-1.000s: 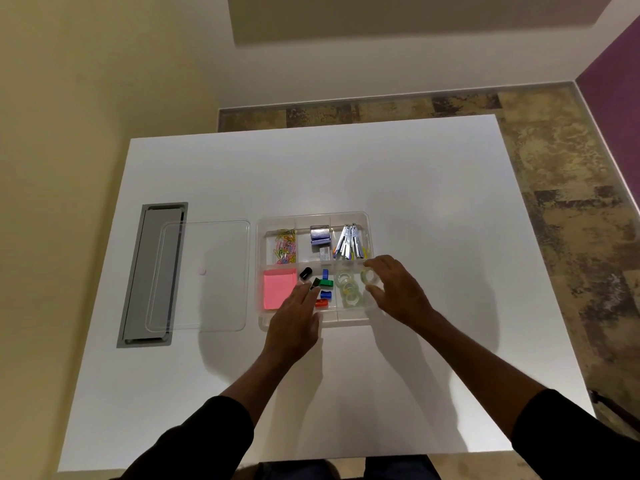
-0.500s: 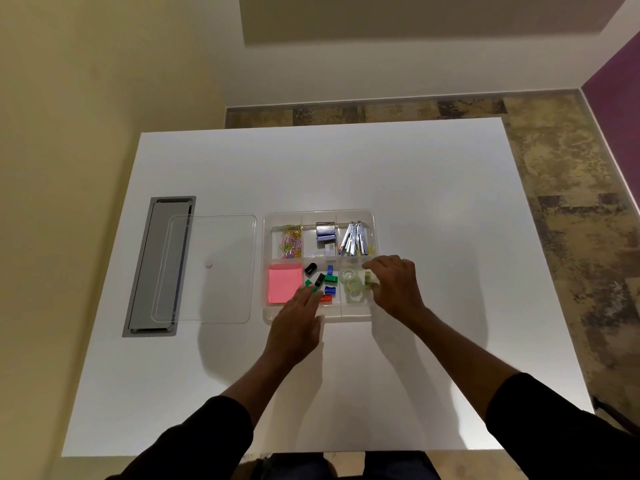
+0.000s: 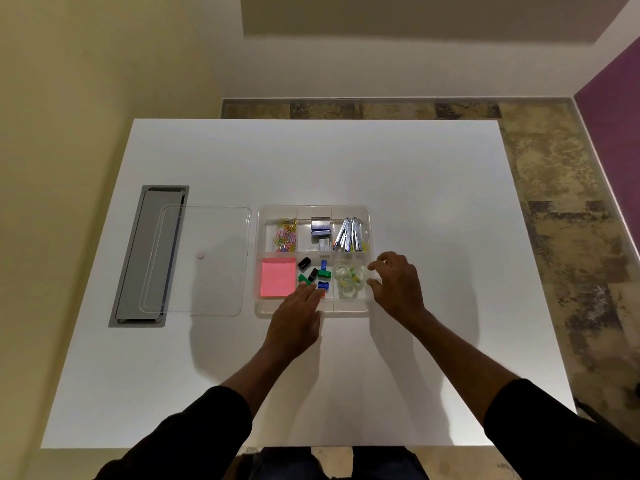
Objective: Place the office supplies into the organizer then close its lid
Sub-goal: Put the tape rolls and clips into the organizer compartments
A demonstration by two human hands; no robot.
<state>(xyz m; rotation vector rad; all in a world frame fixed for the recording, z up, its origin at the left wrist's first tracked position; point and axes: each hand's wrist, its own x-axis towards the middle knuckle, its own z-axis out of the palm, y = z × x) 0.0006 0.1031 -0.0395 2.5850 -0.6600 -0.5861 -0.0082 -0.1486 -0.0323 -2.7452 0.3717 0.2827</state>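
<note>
A single head-worn camera is looking steeply down from above the bench's near edge, facing its far edge.

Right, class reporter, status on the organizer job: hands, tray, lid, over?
Left hand open over clips; right hand open at organizer edge. Supplies in compartments. Lid off, lying left. Nothing in the way.

pink sticky notes, clear organizer, white table
</note>
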